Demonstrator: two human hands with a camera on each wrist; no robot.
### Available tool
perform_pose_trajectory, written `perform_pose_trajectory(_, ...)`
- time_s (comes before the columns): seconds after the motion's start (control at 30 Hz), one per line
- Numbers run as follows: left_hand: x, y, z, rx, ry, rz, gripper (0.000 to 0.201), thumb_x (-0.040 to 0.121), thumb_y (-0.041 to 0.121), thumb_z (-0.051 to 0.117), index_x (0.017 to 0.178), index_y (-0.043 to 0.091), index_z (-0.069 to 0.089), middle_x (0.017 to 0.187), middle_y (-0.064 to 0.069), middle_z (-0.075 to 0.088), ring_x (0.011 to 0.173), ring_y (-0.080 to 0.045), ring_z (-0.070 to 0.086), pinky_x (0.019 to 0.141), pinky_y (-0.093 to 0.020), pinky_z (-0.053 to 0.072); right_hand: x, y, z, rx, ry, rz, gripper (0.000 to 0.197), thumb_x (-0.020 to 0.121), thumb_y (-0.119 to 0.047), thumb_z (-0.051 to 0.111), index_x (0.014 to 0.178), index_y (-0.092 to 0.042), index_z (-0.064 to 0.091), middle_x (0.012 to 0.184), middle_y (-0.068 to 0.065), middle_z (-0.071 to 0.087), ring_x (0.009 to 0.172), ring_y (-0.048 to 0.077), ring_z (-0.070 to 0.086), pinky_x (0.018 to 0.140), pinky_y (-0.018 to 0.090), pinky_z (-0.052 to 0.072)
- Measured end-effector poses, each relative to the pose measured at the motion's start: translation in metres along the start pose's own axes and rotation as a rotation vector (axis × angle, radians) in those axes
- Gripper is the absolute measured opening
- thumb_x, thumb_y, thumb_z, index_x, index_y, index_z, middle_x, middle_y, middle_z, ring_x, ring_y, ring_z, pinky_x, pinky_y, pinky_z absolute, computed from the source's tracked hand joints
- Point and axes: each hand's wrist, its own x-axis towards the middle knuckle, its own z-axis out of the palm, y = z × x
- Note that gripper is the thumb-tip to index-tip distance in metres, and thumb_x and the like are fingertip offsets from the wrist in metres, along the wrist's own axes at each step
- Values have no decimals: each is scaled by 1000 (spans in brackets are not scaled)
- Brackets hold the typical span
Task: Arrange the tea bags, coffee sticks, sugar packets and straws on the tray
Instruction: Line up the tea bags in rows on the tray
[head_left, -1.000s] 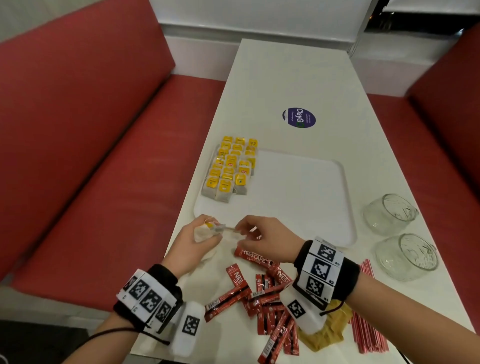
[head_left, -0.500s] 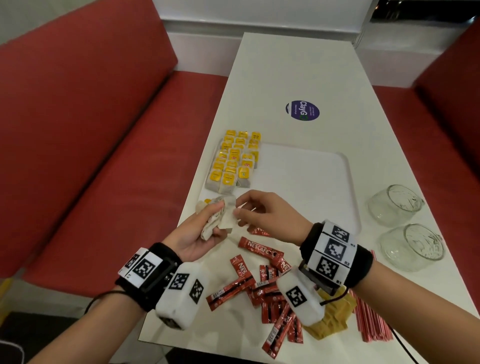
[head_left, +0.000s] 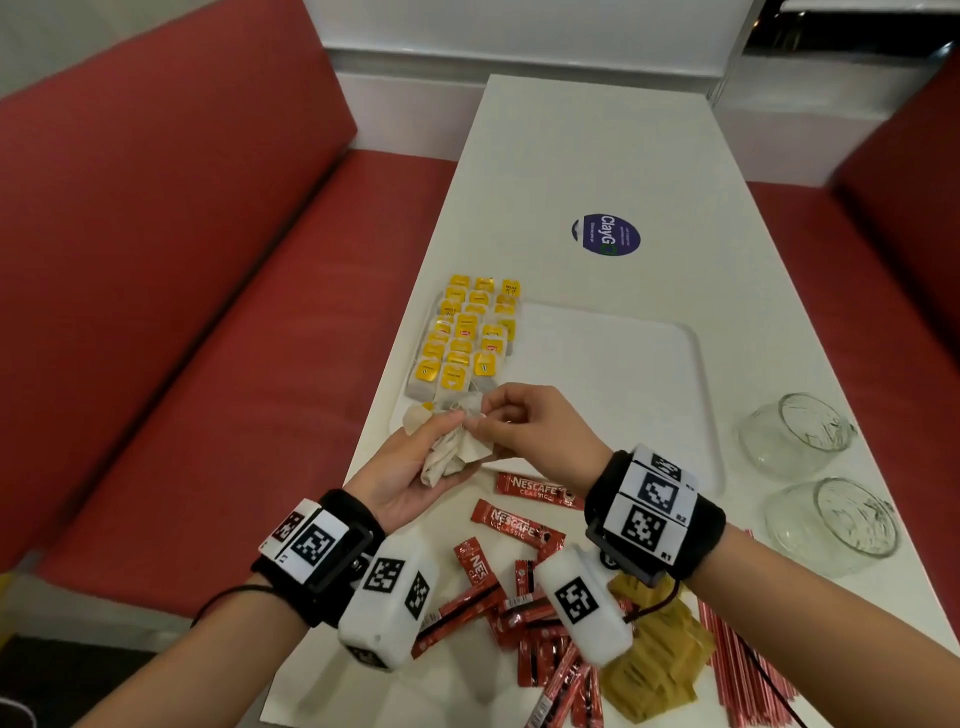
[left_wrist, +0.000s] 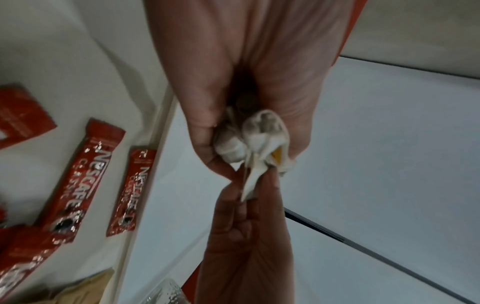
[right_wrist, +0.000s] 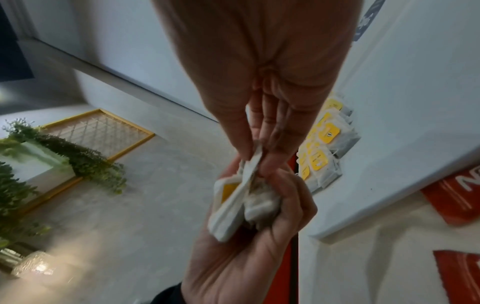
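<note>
A: What lies leftmost?

B: Rows of yellow-tagged tea bags (head_left: 462, 338) fill the left end of the white plastic tray (head_left: 613, 374). Just before them, the left hand (head_left: 410, 467) clutches a crumpled bunch of white tea bags (head_left: 457, 447).

A: And the right hand (head_left: 530, 431)?

B: It pinches one bag from that bunch. Nearer, red Nescafe coffee sticks (head_left: 519, 525) are scattered on the white table (head_left: 597, 156), then tan sugar packets (head_left: 654, 654), red straws (head_left: 737, 670), and two clear glass cups (head_left: 795, 431) at far right.
</note>
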Motion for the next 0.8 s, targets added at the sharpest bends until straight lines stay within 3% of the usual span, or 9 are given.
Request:
perform_pose_trajectory(0.07,3,4,-3,6,16,28,31,76,19,60,106,11,63,93,-7,71,77,-14,68,66,-22,56,6,-2,-6,26,23,7,21,85,-8,65,101,3,58,72,12,60,61,13,61,63,24,57)
perform_pose_trajectory(0.13,4,9,-6,23,25,46,28,77,16,60,104,11,63,87,-6,70,70,-12,66,60,-20,54,11,-4,-13,55,16,25,28,85,-6,65,110,1,53,72,10,62,62,18,62,64,26,58)
perform_pose_trajectory(0.27,9,19,-10,33,54,32,23,78,17,61,100,10,64,84,-5,67,66,-11,62,55,-19,53,13,-8,-20,43,-69,-21,21,86,-3,62,101,-7,48,65,8,55,55,14,55,64,28,58)
perform_pose_trajectory(0.37,14,20,-9,33,53,8,28,76,18,63,103,10,62,87,-6,68,69,-12,64,56,-20,53,13,-9,-20,2,-99,-96,19,86,-1,62,90,-12,46,69,21,52,62,20,53,64,29,58)
perform_pose_trajectory(0.47,18,19,-7,-38,56,-13,25,76,16,64,100,10,60,88,-5,65,66,-10,63,55,-20,53,12,-9,-21,-32,-144,-128,33,81,-6,69,93,-17,40,88,39,52,68,30,55,66,35,55)
perform_pose_trajectory(0.5,19,19,-7,-66,56,-17,22,77,15,63,98,10,60,88,-4,63,63,-10,61,55,-19,52,11,-9,-22,-65,-162,-137,43,77,-7,74,96,-18,37,91,36,54,67,28,56,65,35,52)
perform_pose_trajectory(0.6,21,19,-5,-96,88,-31,11,79,14,61,88,9,59,82,-3,61,63,-10,56,54,-18,52,10,-11,-24,-198,-204,-188,60,70,-1,78,98,-25,30,83,-6,56,62,6,56,62,25,51)
perform_pose_trajectory(0.63,22,19,-5,-101,96,-34,9,79,15,61,86,9,59,83,-3,60,67,-10,54,55,-18,53,10,-12,-23,-261,-205,-214,61,71,0,77,97,-29,30,82,-13,53,60,2,55,62,23,51)
perform_pose_trajectory(0.8,21,17,-7,-133,117,-44,14,74,16,63,85,9,58,88,-5,59,73,-11,56,57,-18,54,10,-9,-19,-425,-94,-403,43,80,-13,72,91,-40,40,90,-7,57,64,7,57,66,21,48)
